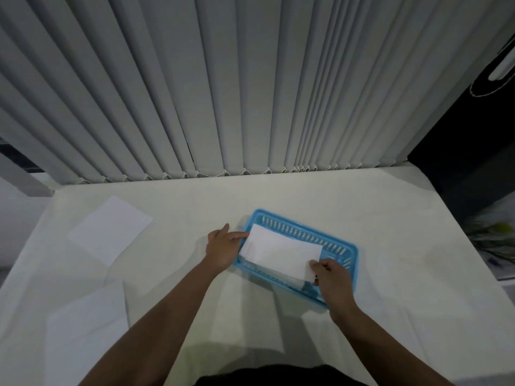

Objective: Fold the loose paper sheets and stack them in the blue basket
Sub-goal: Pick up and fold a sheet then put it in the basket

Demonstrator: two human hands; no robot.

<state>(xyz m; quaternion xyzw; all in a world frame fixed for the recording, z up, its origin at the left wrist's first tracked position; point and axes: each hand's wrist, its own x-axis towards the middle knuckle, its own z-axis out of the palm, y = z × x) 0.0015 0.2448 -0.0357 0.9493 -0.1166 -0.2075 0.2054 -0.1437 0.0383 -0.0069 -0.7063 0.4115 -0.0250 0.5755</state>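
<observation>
Paper first: two loose sheets lie flat on the white table [390, 246], well to the left of both hands. Far sheet [110, 229] sits up-left of the left hand, turned at an angle. Near sheet [89, 327] lies down-left, beside the left forearm, one corner slightly lifted.

Left hand [223, 247] rests at the left end of the blue basket [341, 242], fingers extended, index fingertip [245, 234] touching the left edge of the folded sheet [281, 253]. Pinch loose; thumb raised clear of the paper. Whether it truly clamps the edge cannot be told.

Folded sheet spans between the two hands, a long white rectangle held low inside the basket, tilted with its left end higher up the frame. Whether it rests on the basket floor cannot be told.

Right hand [333, 280] closes thumb and fingers narrowly on the sheet's near right corner, over the basket's near rim.

Basket is slotted plastic, set diagonally at table centre. Behind everything, grey vertical blinds [223, 79] hang to the table's far edge.
</observation>
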